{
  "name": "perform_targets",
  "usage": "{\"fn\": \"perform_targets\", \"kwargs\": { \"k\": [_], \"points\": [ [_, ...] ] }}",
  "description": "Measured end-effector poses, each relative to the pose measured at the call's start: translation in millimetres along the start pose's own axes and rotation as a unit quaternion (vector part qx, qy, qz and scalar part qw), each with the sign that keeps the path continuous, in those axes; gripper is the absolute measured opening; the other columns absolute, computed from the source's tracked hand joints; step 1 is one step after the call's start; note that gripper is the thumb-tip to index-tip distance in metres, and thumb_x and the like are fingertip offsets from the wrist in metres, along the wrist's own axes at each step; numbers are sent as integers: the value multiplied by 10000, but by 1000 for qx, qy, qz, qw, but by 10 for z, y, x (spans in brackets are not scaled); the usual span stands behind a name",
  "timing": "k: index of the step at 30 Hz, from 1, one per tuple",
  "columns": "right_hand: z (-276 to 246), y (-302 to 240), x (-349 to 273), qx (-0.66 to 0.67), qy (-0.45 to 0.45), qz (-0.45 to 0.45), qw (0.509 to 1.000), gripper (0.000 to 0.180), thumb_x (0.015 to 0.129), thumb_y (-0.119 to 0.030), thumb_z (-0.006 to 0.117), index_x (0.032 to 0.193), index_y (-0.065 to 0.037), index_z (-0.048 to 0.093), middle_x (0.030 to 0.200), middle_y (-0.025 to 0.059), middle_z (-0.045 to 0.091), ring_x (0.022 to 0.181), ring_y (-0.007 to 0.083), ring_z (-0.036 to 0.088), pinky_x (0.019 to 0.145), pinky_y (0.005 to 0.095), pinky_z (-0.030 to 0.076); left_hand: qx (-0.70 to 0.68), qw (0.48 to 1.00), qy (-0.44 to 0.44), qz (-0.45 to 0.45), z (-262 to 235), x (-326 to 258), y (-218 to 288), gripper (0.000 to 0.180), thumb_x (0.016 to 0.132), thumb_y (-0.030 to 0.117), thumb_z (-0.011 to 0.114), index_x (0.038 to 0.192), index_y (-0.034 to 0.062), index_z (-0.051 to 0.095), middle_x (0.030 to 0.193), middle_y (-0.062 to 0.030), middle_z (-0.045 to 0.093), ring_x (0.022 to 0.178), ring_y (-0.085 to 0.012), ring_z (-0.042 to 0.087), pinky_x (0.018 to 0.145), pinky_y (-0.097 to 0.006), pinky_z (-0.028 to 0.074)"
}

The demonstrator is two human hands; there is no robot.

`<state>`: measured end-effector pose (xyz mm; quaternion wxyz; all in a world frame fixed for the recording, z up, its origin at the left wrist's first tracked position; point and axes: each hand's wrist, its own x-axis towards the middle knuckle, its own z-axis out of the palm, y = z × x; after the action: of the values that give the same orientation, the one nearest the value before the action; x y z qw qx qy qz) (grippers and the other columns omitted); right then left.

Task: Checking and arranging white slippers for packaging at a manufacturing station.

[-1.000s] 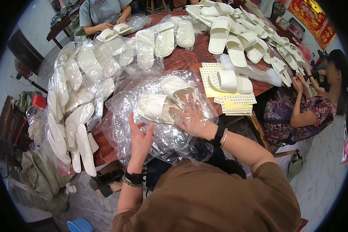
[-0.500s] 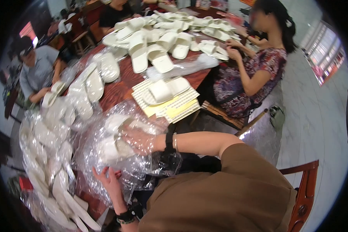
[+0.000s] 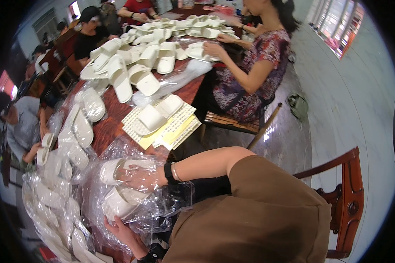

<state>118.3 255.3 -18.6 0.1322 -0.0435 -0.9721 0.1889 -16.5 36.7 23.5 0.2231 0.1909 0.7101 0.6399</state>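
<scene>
A pair of white slide slippers lies in a clear plastic bag at the near left of the table, one slipper farther off, the other slipper closer to me. My right hand reaches into the bag, seen through the film, and is closed on the pair near the strap openings; its fingertips are partly covered. Against the nearer slipper's toe end, my left hand rests its fingertips on the outside of the bag, fingers apart.
Bagged slippers line the table's left edge. Yellow printed sheets bear an unbagged slipper pair. Farther back are a rolled plastic film and a heap of loose slippers. Co-workers sit around; a wooden chair stands at right.
My left hand has come up against the bag at the nearer slipper. The slippers show more clearly through smoother film, my right hand still inside. The whole view has swung to the right.
</scene>
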Motion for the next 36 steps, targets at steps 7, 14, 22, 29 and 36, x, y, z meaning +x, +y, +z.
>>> {"fn": "perform_targets", "kwargs": {
  "k": [7,14,22,29,36],
  "points": [
    [-109,-157,213,76,-52,-60,994,721,794,-369,697,1429,-107,480,1481,231,387,1381,467,351,1047,603,356,-54,995,-1,-84,-32,69,136,566,1023,138,550,1520,65,290,1325,-241,531,1106,-258,590,882,-352,484],
    [338,-126,195,26,167,-62,984,609,772,-409,697,1288,-98,614,1383,238,453,1280,440,429,980,589,386,-106,992,26,-67,128,1,147,660,1007,135,576,1560,83,220,1481,-252,386,1274,-323,503,1015,-427,452],
    [602,-233,419,-64,192,-12,979,531,793,-403,672,1185,-47,631,1260,203,550,1251,423,445,937,581,405,-43,997,29,-50,57,22,81,683,1021,175,558,1579,101,170,1532,-232,321,1288,-319,460,1069,-415,410],
    [453,-319,245,14,205,-74,976,612,812,-364,688,1255,35,551,1264,275,516,1253,461,453,997,556,396,-164,984,47,-43,-16,104,-80,662,1043,295,507,1583,103,174,1558,-209,302,1324,-321,439,1089,-443,386],
    [-92,-466,255,52,-110,-54,991,582,893,-535,610,1253,-79,634,1335,211,527,1309,441,427,1109,566,300,-88,993,51,-63,-91,127,-47,698,1046,318,508,1577,36,155,1568,-220,281,1355,-330,417,1117,-428,367]
  ]
}}
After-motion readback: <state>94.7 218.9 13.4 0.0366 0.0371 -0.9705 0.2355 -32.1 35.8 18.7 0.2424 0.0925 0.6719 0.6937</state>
